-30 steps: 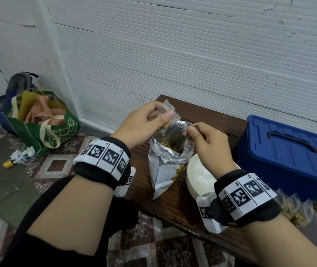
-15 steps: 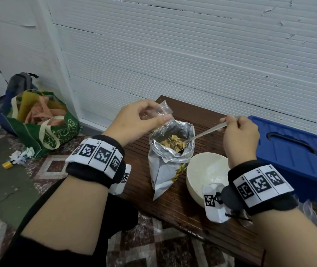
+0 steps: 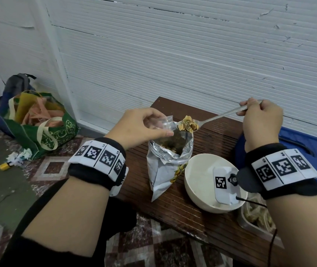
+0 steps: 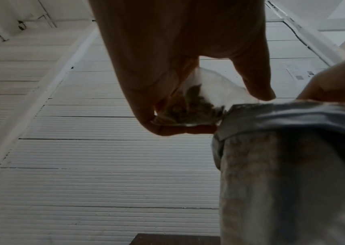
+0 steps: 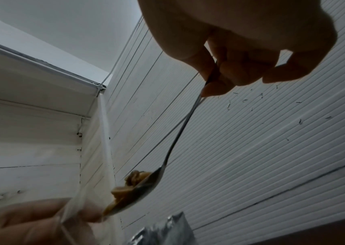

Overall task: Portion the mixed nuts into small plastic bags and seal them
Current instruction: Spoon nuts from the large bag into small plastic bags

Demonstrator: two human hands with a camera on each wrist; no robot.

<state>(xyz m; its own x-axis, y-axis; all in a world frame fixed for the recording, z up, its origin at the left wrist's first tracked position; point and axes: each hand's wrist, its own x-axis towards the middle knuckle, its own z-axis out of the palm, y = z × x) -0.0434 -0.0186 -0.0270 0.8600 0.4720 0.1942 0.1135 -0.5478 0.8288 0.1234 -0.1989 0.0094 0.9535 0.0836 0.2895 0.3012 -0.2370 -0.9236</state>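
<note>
- Head view: we held the small plastic bag [image 3: 161,124] pinched in our left hand [image 3: 140,128], fingers and thumb curled on its rim, directly above the open foil pouch [image 3: 168,162] standing on the wooden table [image 3: 217,135]. We judged that placing deliberate: any nut that missed would drop back into the pouch, not onto the floor. Our right hand [image 3: 260,120] was clamped on the far end of the spoon [image 3: 217,117], whose bowl, heaped with mixed nuts [image 3: 187,124], was level and right at the bag's mouth. Holding the handle by its end kept our fingers clear of the opening. A white bowl [image 3: 202,182] stood just beside the pouch, a blue bin [image 3: 308,151] behind our right wrist, and a tray with filled bags [image 3: 258,218] at the table's near edge.
- Left wrist view: the fingers [image 4: 161,129] cupped the bag's bottom, where some nuts already lay, while the thumb [image 4: 253,79] pressed its upper side; that grip seemed meant to keep the mouth spread. The bag touched the pouch's rim [image 4: 272,116].
- Right wrist view: thumb and fingers [image 5: 215,86] closed together on the handle, the loaded bowl [image 5: 138,189] reaching the clear film. This bag was part filled and unsealed; tipping the spoon looked like the next need.
</note>
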